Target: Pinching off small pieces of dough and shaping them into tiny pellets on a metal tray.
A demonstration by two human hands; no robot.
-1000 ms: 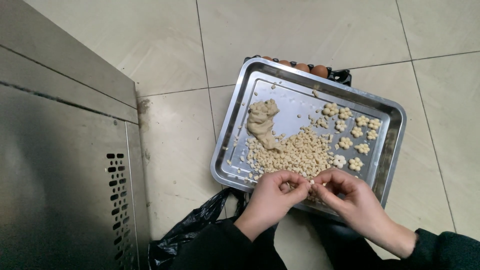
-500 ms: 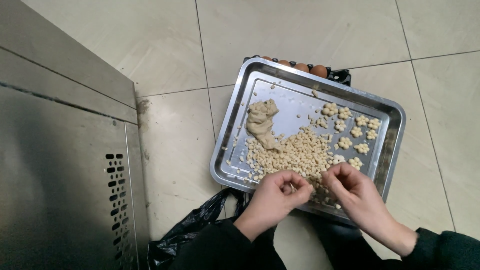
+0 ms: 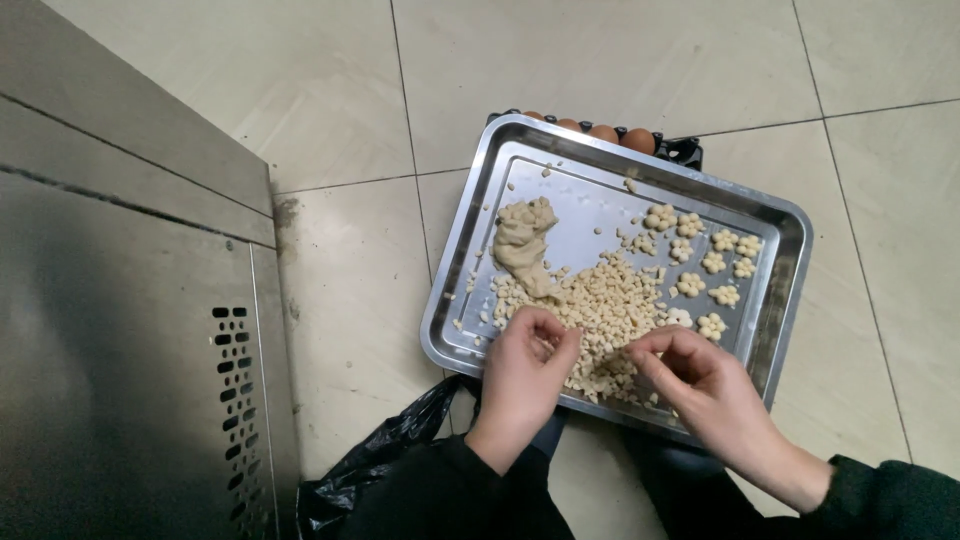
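On the near half of the steel tray [image 3: 790, 235], a heap of small dough pellets [image 3: 605, 305] lies spread across the bare metal. Over the tray's near edge, the left hand [image 3: 527, 365] curls with its fingers bent inward and drawn together at the tips, pinching something too small to make out, likely a pellet. Beside it, toward the tray's right side, the right hand [image 3: 700, 385] hovers just above the heap, thumb and forefinger pressed close in a pinch, the other fingers bent loosely. At the tray's far left sits a lump of raw dough [image 3: 522, 243], touching the pellet heap. Along the tray's right part, small flower-shaped pieces [image 3: 700, 262] lie in loose rows, apart from each other. Beyond the tray's far rim, brown eggs [image 3: 605, 132] peek out of a dark carton. Left of the tray stands a steel cabinet [image 3: 120, 330] with vent slots, and a black plastic bag [image 3: 385, 455] lies crumpled on the tiled floor [image 3: 620, 50] by the tray's near left corner.
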